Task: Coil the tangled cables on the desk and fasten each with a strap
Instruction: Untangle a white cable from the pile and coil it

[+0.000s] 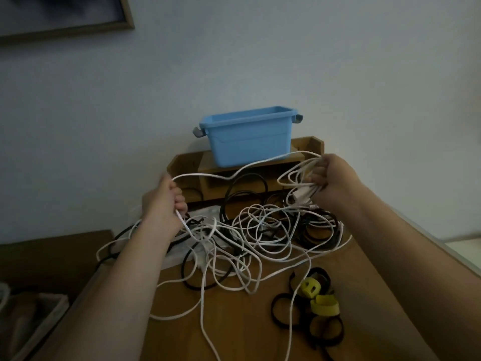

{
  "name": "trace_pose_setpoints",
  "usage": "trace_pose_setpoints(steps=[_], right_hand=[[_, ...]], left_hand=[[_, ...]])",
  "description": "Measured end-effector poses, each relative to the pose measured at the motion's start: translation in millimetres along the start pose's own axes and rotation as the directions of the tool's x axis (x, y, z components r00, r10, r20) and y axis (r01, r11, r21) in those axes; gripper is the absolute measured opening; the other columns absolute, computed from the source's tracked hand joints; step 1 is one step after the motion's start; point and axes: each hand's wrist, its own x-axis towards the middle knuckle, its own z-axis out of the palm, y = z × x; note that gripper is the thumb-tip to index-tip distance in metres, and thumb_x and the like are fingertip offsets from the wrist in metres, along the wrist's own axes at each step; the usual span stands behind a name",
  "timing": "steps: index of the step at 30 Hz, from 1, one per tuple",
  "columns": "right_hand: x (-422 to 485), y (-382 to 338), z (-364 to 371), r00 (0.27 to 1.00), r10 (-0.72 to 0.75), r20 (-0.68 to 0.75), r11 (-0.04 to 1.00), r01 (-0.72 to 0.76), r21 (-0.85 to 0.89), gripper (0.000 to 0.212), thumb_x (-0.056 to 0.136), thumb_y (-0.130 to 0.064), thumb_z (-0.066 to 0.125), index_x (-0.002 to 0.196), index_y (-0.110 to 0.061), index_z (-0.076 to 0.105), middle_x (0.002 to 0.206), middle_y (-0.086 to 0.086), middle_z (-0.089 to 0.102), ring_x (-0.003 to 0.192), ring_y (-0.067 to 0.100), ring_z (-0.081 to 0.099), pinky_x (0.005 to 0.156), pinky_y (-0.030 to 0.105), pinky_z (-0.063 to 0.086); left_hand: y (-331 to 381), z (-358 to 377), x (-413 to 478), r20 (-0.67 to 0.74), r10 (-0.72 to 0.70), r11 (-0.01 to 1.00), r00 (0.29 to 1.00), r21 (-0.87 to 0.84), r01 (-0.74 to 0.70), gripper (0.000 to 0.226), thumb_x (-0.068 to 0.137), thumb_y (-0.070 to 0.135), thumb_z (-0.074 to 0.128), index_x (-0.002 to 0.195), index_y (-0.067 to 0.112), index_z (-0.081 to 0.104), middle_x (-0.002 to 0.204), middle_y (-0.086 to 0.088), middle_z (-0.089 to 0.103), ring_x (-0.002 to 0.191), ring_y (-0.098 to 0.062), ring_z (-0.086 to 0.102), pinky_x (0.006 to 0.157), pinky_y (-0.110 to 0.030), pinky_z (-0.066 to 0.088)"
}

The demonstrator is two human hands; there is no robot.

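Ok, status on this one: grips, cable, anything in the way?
Left grip holds white cable; right grip holds its gathered loops. Straps lie unused on desk. Other cables tangled beneath.

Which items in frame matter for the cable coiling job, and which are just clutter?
Job: white cable held between left hand and right hand; tangled cable pile; black and yellow straps.
Lying about: blue bin; wooden shelf; picture frame.
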Motion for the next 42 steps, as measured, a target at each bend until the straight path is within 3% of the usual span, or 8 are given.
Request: trace_pose_setpoints(steps=[4,10,13,16,20,26,32,42], right_hand=[[5.6,-5.8,-9.2,0.984,0.159,-0.075,0.97,-0.142,0.195,0.042,0.105,-0.012,0.04,0.063,-0.015,0.036,0.05,-0.005,0.035,0.042,0.007,0.027,0.031,0.016,0.027],[4.3,-6.0,-4.6,0.993,0.114,0.008,0.947,-0.111,0.302,0.025,0.11,-0.021,0.033,0.099,-0.012,0.053,0.069,0.002,0.058,0.05,0.011,0.05,0.053,0.028,0.05],[1.4,-5.6,-0.8,0.996,0.067,0.055,0.964,-0.079,0.253,0.024,0.109,-0.019,0.04,0.097,-0.009,0.058,0.065,0.003,0.069,0.045,0.012,0.06,0.05,0.027,0.053],[-4.6,1.1,4.9,0.992,0.061,0.109,0.99,-0.074,0.12,0.024,0.109,-0.027,0.045,0.096,-0.012,0.059,0.06,0.0,0.07,0.043,0.011,0.061,0.068,0.031,0.056],[-14.7,5.4,12.0,0.976,0.059,0.211,0.995,-0.075,0.072,0.028,0.108,-0.033,0.046,0.121,-0.011,0.058,0.072,0.004,0.076,0.055,0.012,0.07,0.067,0.032,0.058],[-29.0,13.9,20.4,0.905,-0.158,0.395,0.965,0.226,-0.132,0.038,0.111,-0.031,0.037,0.136,-0.004,0.045,0.107,0.012,0.077,0.096,0.023,0.076,0.083,0.034,0.058],[-55.3,42.6,19.7,0.744,-0.361,0.562,0.561,0.655,-0.506,0.028,0.109,-0.024,0.044,0.113,-0.003,0.062,0.104,0.008,0.077,0.09,0.018,0.077,0.075,0.029,0.062],[-29.2,8.2,19.3,0.975,-0.128,0.182,0.985,0.146,-0.093,0.026,0.11,-0.023,0.042,0.119,-0.001,0.051,0.114,0.018,0.072,0.081,0.027,0.078,0.071,0.038,0.062]], left_hand=[[-2.9,-7.5,11.3,0.036,-0.133,0.88,0.99,-0.456,0.135,0.029,0.105,0.039,0.05,0.085,0.019,0.057,0.05,0.006,0.058,0.037,-0.001,0.049,0.036,-0.01,0.038],[-4.7,2.4,-1.7,0.229,0.024,0.88,0.973,-0.467,0.088,0.033,0.104,0.031,0.054,0.127,0.008,0.054,0.114,-0.017,0.075,0.101,-0.027,0.075,0.076,-0.028,0.062],[-0.7,11.0,-14.6,0.335,0.144,0.955,0.931,-0.292,-0.043,0.021,0.101,0.029,0.057,0.113,0.012,0.062,0.129,-0.017,0.067,0.12,-0.025,0.066,0.094,-0.034,0.058],[-1.1,22.5,-33.5,0.472,0.251,0.949,0.845,0.053,-0.311,0.014,0.101,0.022,0.055,0.091,0.015,0.06,0.103,0.004,0.069,0.113,-0.014,0.064,0.104,-0.038,0.048],[-1.2,30.7,-50.9,0.677,0.196,0.497,0.71,0.556,-0.667,0.031,0.105,0.03,0.051,0.075,0.028,0.062,0.089,0.005,0.057,0.087,-0.01,0.055,0.084,-0.033,0.042],[3.1,38.1,-71.0,0.736,-0.048,0.527,0.675,0.593,-0.608,0.035,0.106,0.031,0.047,0.086,0.016,0.071,0.111,0.0,0.076,0.105,-0.01,0.07,0.096,-0.031,0.051],[6.0,40.3,-81.7,0.769,-0.024,0.638,0.639,0.503,-0.582,0.03,0.103,0.027,0.053,0.086,0.008,0.067,0.094,-0.01,0.076,0.094,-0.026,0.074,0.084,-0.032,0.06],[6.1,27.2,-62.7,0.747,-0.251,0.271,0.615,0.664,-0.697,0.025,0.087,0.042,0.076,0.107,0.029,0.074,0.095,0.008,0.078,0.091,-0.006,0.072,0.087,-0.034,0.057]])
